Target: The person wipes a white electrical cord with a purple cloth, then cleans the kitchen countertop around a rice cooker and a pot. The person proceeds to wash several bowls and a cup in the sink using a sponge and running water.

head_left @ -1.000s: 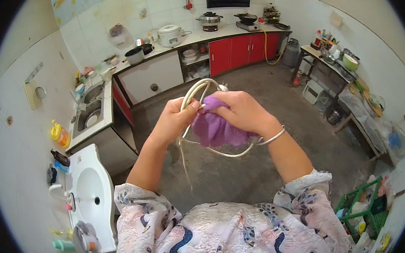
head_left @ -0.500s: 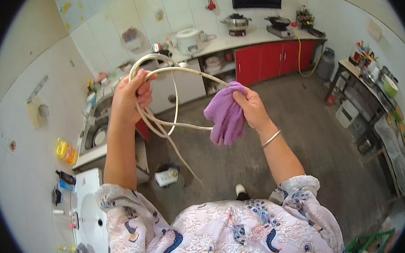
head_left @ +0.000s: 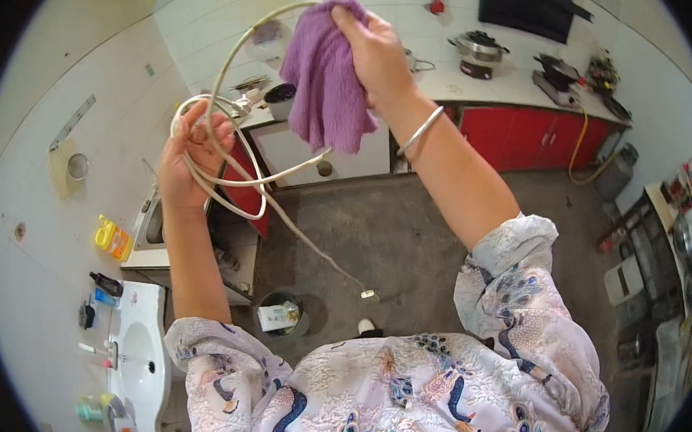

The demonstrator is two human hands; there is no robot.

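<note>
My left hand [head_left: 187, 163] is raised on the left, with loops of a white electrical cable [head_left: 298, 169] hanging through it. Its fingers are partly curled and loosely hold the coil. Higher up and to the right, my right hand [head_left: 383, 63] grips a purple cloth [head_left: 321, 84], thumb on top. One stretch of cable arcs from the left hand to the cloth's upper edge, and another reaches its lower edge; the cloth hides the part between. A loose length hangs toward the floor, ending in a small white plug-like piece [head_left: 368, 295].
A counter with a steel pot [head_left: 479, 49], a stove and red cabinets [head_left: 502, 135] runs along the back. At left stand a white washbasin [head_left: 146, 337] and a yellow jug [head_left: 112, 238]. A bin [head_left: 295, 309] is on the floor. Shelves [head_left: 649, 249] line the right wall.
My right hand has moved up and left with the cloth, which now hangs lower from it. The left hand has shifted left and its fingers have loosened around the cable. The view has shifted.
</note>
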